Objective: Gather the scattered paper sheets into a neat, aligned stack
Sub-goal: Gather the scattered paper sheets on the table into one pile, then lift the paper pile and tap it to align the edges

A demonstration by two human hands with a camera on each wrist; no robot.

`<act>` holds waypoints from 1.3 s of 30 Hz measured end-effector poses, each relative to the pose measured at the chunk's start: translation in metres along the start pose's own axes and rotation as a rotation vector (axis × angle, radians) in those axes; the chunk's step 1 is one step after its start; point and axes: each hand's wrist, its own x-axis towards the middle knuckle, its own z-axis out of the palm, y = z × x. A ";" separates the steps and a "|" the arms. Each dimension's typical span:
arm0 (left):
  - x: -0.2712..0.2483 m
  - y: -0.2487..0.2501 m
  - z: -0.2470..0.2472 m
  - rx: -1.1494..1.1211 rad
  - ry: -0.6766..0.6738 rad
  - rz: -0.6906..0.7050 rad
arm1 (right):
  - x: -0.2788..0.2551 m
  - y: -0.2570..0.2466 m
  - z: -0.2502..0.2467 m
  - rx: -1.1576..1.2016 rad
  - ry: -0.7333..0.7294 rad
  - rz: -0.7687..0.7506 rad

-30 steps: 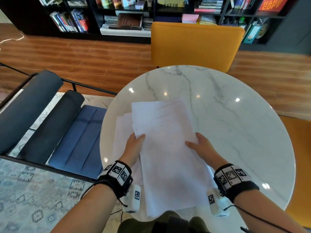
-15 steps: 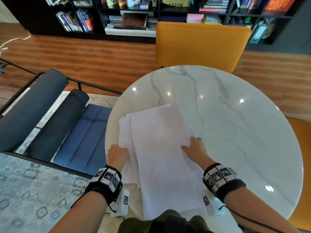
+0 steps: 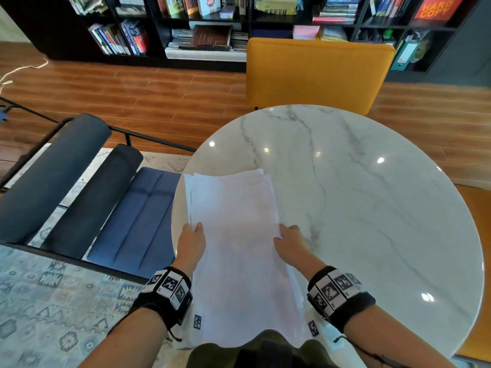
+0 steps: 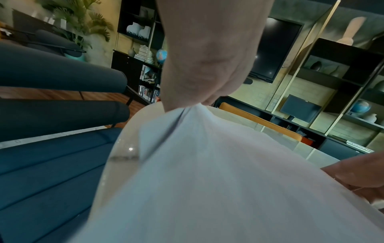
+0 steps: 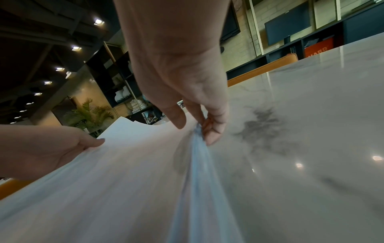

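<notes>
Now that the sheets [image 3: 233, 235] lie drawn together on the tabletop [image 3: 358, 208], nearly stacked; left hand [image 3: 191, 241] and right hand [image 3: 291, 244] fingers clamped on both side edges, far edges still fanned.

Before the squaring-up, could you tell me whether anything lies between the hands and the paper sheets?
Nothing visible: the left hand and right hand already grip opposite edges of the white paper sheets on the round marble table.
</notes>
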 end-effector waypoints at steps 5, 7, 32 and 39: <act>0.011 -0.007 -0.003 -0.158 -0.108 0.032 | 0.001 0.005 0.002 0.037 0.011 -0.041; 0.014 -0.008 -0.004 -0.212 -0.166 0.083 | -0.002 0.004 -0.003 0.103 0.022 -0.027; -0.021 0.030 0.086 -0.140 -0.305 0.208 | 0.001 0.074 -0.050 0.927 0.189 0.212; -0.042 0.077 0.095 -0.186 -0.219 0.414 | -0.009 0.073 -0.100 0.842 0.276 0.001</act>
